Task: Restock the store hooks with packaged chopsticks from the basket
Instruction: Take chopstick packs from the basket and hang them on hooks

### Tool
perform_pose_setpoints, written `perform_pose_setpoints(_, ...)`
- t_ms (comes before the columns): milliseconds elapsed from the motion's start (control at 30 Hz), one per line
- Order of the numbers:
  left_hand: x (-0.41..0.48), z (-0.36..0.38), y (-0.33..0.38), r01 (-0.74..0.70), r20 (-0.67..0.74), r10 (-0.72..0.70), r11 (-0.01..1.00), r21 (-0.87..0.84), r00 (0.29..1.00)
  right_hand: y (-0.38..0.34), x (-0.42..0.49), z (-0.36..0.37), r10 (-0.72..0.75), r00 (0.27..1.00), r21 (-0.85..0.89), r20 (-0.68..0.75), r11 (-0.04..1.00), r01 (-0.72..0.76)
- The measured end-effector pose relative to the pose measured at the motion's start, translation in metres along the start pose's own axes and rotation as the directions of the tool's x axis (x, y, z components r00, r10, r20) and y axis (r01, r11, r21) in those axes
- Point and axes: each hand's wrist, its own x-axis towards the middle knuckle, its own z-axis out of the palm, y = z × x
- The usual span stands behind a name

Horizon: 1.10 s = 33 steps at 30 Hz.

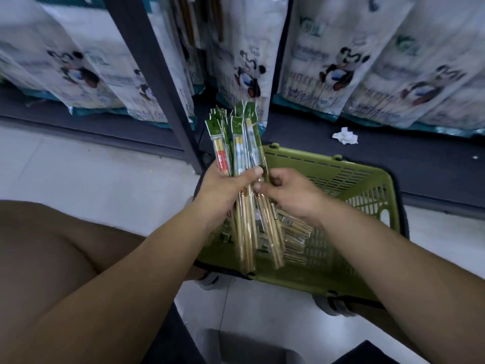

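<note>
My left hand [223, 190] grips a fanned bundle of chopstick packs [241, 145] with green header cards, held upright above the green plastic basket [362, 190] on the floor. My right hand [288, 195] is beside it, its fingers curled and pinching a pack at the bundle's right edge. More chopstick packs [294, 235] lie in the basket's bottom under my hands. No display hooks are clearly visible; some hanging items [194, 22] show blurred at the top centre.
Large white panda-printed packs [341, 67] lean along the low dark shelves on both sides of a dark upright post [157, 82]. A crumpled white tissue [345, 136] lies on the right shelf. My knee [52, 245] fills the lower left, over pale floor tiles.
</note>
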Motion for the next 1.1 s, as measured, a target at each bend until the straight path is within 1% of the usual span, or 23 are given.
perform_pose_setpoints(100, -0.005, 0.015, 0.016, -0.013, 0.018, 0.015, 0.992, -0.127, 1.0, -0.028, -0.021, -0.008, -0.097, 0.993, -0.02, -0.06, 0.995, 0.096)
perform_pose_setpoints(200, -0.006, 0.022, 0.038, 0.019, 0.088, -0.001, 0.979, -0.204, 0.996, -0.046, -0.039, -0.02, -0.131, 0.99, -0.034, -0.051, 0.991, 0.129)
perform_pose_setpoints(300, -0.008, 0.031, 0.061, 0.037, 0.146, -0.006, 0.977, -0.21, 0.989, -0.058, -0.051, -0.035, -0.188, 0.981, -0.093, -0.036, 0.979, 0.184)
perform_pose_setpoints(433, -0.018, 0.043, 0.094, 0.001, 0.227, 0.041, 0.983, -0.185, 0.973, -0.078, -0.067, -0.059, -0.239, 0.97, -0.278, -0.037, 0.935, 0.219)
perform_pose_setpoints(567, -0.028, 0.054, 0.124, -0.123, 0.249, 0.144, 0.988, -0.096, 0.958, -0.094, -0.083, -0.079, -0.301, 0.949, -0.385, -0.097, 0.89, 0.244)
perform_pose_setpoints(633, -0.032, 0.059, 0.135, -0.174, 0.257, 0.192, 0.981, -0.089, 0.947, -0.101, -0.09, -0.087, -0.283, 0.953, -0.35, -0.105, 0.908, 0.231)
perform_pose_setpoints(700, -0.035, 0.063, 0.146, -0.256, 0.275, 0.264, 0.964, -0.067, 0.924, -0.11, -0.097, -0.095, -0.288, 0.954, -0.29, -0.084, 0.923, 0.253)
perform_pose_setpoints(767, -0.035, 0.067, 0.158, -0.343, 0.311, 0.337, 0.938, -0.036, 0.889, -0.123, -0.103, -0.108, -0.325, 0.943, -0.339, -0.07, 0.897, 0.284)
perform_pose_setpoints(833, -0.034, 0.072, 0.173, -0.426, 0.349, 0.398, 0.905, 0.004, 0.848, -0.138, -0.108, -0.125, -0.363, 0.926, -0.325, -0.106, 0.893, 0.312)
perform_pose_setpoints(900, -0.033, 0.077, 0.191, -0.49, 0.36, 0.446, 0.871, 0.037, 0.82, -0.156, -0.112, -0.144, -0.399, 0.886, -0.226, -0.237, 0.91, 0.349)
perform_pose_setpoints(933, -0.032, 0.081, 0.2, -0.522, 0.357, 0.473, 0.851, 0.053, 0.806, -0.166, -0.115, -0.152, -0.426, 0.846, -0.172, -0.322, 0.905, 0.39)
perform_pose_setpoints(1033, -0.033, 0.093, 0.226, -0.592, 0.341, 0.529, 0.798, 0.112, 0.777, -0.198, -0.123, -0.168, -0.496, 0.69, -0.061, -0.527, 0.832, 0.552)
perform_pose_setpoints(1100, -0.034, 0.103, 0.241, -0.631, 0.344, 0.563, 0.765, 0.129, 0.752, -0.214, -0.126, -0.175, -0.529, 0.596, -0.093, -0.604, 0.79, 0.606)
